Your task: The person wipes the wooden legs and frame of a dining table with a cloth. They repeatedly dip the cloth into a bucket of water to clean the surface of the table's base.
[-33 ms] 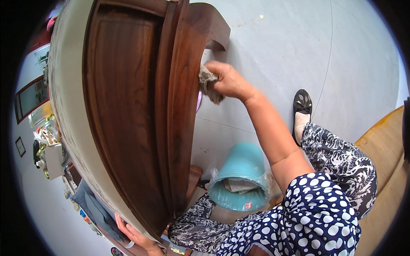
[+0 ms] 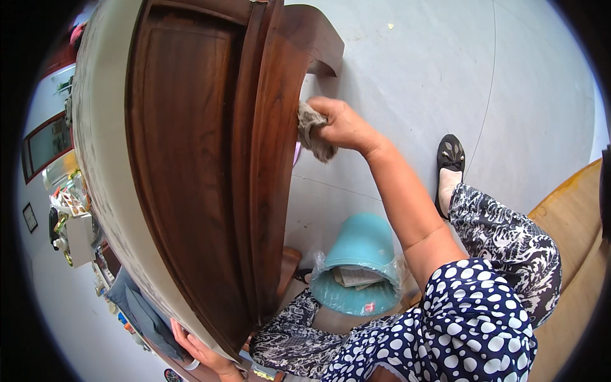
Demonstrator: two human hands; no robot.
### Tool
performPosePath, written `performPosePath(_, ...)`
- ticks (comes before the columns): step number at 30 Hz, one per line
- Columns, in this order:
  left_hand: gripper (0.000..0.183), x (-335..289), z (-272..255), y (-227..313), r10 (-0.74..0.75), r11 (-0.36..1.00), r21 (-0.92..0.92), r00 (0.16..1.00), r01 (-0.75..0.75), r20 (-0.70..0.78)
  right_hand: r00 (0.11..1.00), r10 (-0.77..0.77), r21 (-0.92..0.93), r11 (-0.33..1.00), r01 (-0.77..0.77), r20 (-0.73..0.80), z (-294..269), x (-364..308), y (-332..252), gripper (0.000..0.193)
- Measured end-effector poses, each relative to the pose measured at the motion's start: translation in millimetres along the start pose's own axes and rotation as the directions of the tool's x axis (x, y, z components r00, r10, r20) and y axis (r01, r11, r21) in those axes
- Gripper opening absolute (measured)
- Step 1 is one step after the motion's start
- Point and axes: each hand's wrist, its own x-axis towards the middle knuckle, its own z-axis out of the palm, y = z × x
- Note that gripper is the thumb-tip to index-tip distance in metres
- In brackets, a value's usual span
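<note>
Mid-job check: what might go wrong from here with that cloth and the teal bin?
Two risks stand out. The right hand holds the grey cloth bunched with a loose end hanging, right by the edge of the dark wooden furniture, so the cloth might snag or the knuckles might scrape. The teal bin sits close to the patterned trousers; a leg shift might knock it and spill the papers inside.
</note>
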Motion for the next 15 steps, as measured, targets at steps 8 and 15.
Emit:
performPosePath(8, 0.047, -0.2, -1.1, -7.5, 0.001, 1.0, 0.027, 1.0, -0.002, 0.004, 0.978, 0.084, 0.009, 0.996, -0.084, -0.191, 2.5, 16.1, 0.9, 0.024)
performPosePath(15, 0.048, -0.4, -0.7, -9.4, 0.001, 1.0, -0.006, 1.0, -0.001, 0.0, 0.862, 0.423, 0.851, 0.524, 0.017, -0.278, -15.7, 55.8, 18.9, 0.022)
